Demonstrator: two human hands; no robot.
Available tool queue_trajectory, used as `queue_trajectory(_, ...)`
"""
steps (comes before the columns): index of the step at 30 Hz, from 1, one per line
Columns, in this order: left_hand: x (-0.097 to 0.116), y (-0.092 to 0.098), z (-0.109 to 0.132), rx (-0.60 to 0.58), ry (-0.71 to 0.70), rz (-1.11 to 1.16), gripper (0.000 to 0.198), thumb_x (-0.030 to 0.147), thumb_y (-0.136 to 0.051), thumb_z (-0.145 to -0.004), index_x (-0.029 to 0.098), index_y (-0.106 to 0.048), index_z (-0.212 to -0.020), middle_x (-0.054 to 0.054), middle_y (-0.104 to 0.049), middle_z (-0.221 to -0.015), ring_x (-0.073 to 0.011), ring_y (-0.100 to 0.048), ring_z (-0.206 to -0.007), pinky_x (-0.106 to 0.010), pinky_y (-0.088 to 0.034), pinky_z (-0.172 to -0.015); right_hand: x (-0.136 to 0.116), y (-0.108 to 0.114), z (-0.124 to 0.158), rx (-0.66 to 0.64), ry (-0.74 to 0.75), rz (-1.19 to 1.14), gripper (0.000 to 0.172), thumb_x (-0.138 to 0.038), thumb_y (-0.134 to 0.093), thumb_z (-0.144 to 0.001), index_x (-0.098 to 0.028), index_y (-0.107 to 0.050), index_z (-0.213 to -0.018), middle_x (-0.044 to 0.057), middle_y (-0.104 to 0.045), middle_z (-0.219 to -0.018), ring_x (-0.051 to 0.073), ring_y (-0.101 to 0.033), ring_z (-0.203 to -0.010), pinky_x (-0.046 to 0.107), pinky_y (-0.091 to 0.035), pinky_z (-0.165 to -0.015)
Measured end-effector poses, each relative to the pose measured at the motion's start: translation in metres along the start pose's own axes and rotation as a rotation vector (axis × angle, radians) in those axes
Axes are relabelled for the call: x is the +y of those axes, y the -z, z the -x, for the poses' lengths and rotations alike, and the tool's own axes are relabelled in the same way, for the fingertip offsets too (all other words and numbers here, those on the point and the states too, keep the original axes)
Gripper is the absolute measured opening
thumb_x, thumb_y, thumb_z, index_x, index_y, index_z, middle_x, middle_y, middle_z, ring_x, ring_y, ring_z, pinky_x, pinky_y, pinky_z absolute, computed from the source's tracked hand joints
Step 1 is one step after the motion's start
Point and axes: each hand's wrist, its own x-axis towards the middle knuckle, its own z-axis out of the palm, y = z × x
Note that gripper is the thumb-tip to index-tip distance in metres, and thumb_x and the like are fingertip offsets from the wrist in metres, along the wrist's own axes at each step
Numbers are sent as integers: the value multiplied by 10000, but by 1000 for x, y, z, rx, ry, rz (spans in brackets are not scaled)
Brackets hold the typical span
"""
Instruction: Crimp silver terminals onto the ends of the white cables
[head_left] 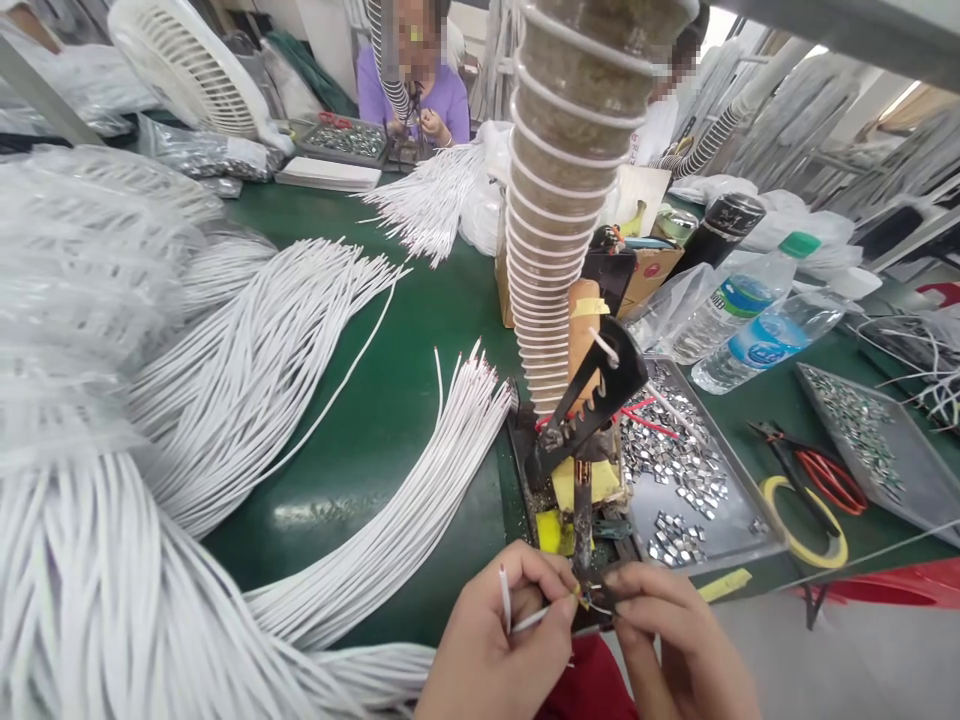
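My left hand [502, 635] is closed around a white cable [531, 620], whose end shows thin coloured wires. A short length of white cable also sticks up between its fingers. Opposite it, my right hand [671, 625] is pinched by the cable end; what its fingertips hold is too small to make out. Both hands meet just under the tip of an upright soldering iron [583, 510] clamped in a black stand [592, 400]. Yellow sponge pieces [553, 532] lie by the stand's base. To its left lies a bundle of white cables [397, 530].
A ribbed extraction hose [559, 200] hangs behind the iron. On the right are a tray of metal connectors [739, 520], cutters [814, 475], a tape roll [832, 550] and bottles [772, 345]. More cables [277, 340] cover the left; a person [450, 95] sits across.
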Motion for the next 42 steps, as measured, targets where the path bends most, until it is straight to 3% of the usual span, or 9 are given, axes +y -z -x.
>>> queue_trajectory(6,9,-3,-1,29,46,56,300,258,-915,-782,179,-635,-711,34,-661,-790,-90,-509,-608,-204,-410,-622,5,-1,-2,-22,79,102,226,-62,-674,-916,-240,-692,-1053,64,-841,-964,179,-839,-847,292,-687,-841)
queue_trajectory(11,11,-1,-2,5,62,138,285,258,-930,-777,172,-665,-714,-3,-729,-834,-119,-584,-703,-207,-438,-675,3,-3,-3,-5,119,141,219,-70,-690,-903,-240,-691,-1041,48,-845,-955,172,-843,-835,290,-685,-870)
queue_trajectory(24,12,-5,3,68,-2,-5,192,131,-835,-767,187,-668,-691,17,-749,-860,-120,-678,-742,-182,-510,-731,-10,-11,-12,109,105,241,166,-139,-712,-894,-277,-696,-985,14,-808,-829,162,-788,-662,264,-682,-645)
queue_trajectory(28,3,-1,4,22,-50,22,166,86,-804,-802,181,-694,-722,16,-740,-831,-116,-673,-741,-176,-496,-735,-8,-6,-16,-11,84,90,192,-90,-639,-906,-268,-646,-978,5,-751,-827,135,-760,-677,231,-651,-649)
queue_trajectory(32,-8,5,5,-18,-71,-3,154,93,-783,-840,181,-696,-748,3,-721,-855,-127,-658,-769,-190,-493,-766,-8,-1,-20,40,51,-13,173,-68,-617,-909,-236,-619,-951,10,-672,-864,131,-697,-717,259,-606,-687)
queue_trajectory(35,-17,10,5,-106,-53,-21,123,131,-742,-880,190,-675,-795,-19,-700,-900,-156,-643,-806,-230,-498,-785,-12,2,-19,53,10,-60,105,-145,-689,-930,-239,-650,-956,10,-606,-846,156,-618,-741,286,-567,-694)
queue_trajectory(38,-28,14,4,-233,-109,-191,133,132,-702,-869,204,-633,-780,-12,-646,-887,-166,-587,-793,-236,-456,-741,-18,3,-15,25,-89,-100,55,-269,-685,-996,-262,-679,-1050,21,-573,-848,185,-596,-790,275,-555,-672)
queue_trajectory(42,-42,19,2,-314,-142,-544,157,145,-689,-851,216,-602,-742,24,-534,-866,-159,-526,-771,-228,-360,-640,-21,6,-13,-182,-158,-285,106,-358,-615,-1046,-299,-701,-1066,3,-567,-820,171,-600,-720,258,-547,-610)
